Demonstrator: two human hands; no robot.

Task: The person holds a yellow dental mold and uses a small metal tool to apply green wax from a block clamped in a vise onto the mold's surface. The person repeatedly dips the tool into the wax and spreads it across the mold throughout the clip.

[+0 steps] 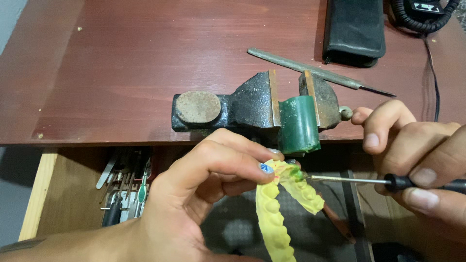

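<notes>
Your left hand [204, 194] pinches a yellow dental cast [279, 208] between thumb and fingertips, fingers clamped on its arched front end, which carries a dab of green wax [294, 173]. The cast hangs out past the front edge of the worktop [126, 73], above an open drawer [58, 194] with small tools [124, 189] lying inside. Your right hand [422, 160] is closed around a black-handled pick [388, 182], held level, its thin metal tip touching the green spot on the cast.

Just behind the cast, at the worktop's front edge, sits a dark bench vise [252, 106] gripping a green block [298, 123] in its jaws; your right index finger rests near the vise's handle end. A metal file [315, 70] lies behind the vise, and a black case [354, 29] sits toward the back right corner beside a coiled black cord [427, 22].
</notes>
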